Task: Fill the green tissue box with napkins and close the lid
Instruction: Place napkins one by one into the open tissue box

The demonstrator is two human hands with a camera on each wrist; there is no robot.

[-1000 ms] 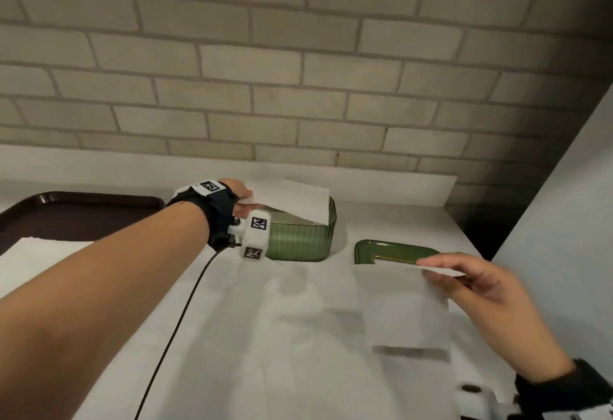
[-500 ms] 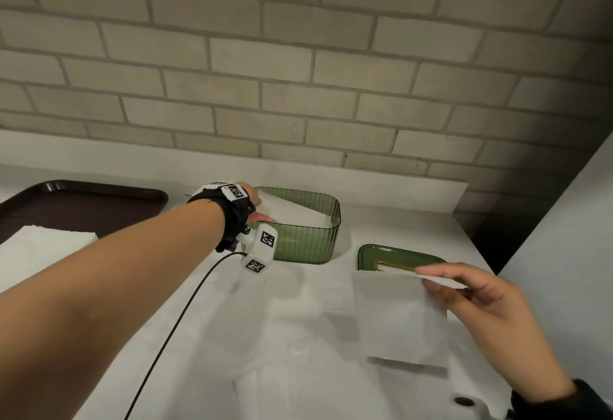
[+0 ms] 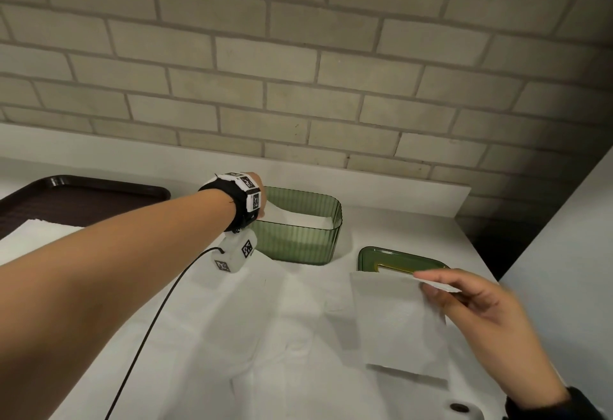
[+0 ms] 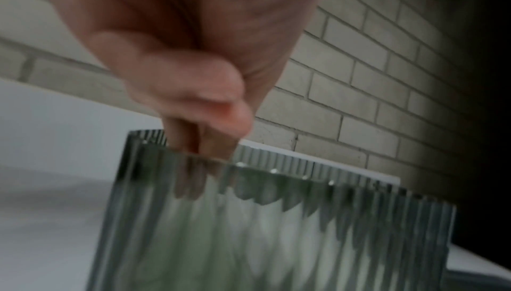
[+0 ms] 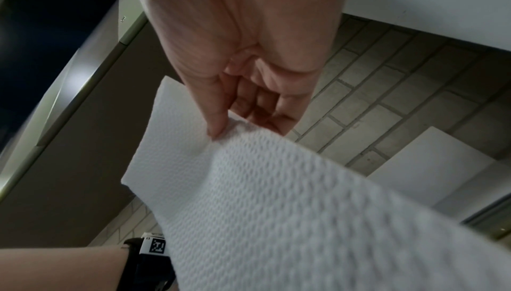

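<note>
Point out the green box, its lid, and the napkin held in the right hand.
green box (image 3: 298, 244): head view, on its ribbed front wall.
lid (image 3: 368, 255): head view, on its bare left end, beside the box.
napkin (image 3: 394, 317): head view, on the middle of the hanging sheet.

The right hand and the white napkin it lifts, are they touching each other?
Touching. The right wrist view shows the right hand pinching the white napkin's edge between thumb and fingers; the head view shows the sheet hanging from that hand.
</note>
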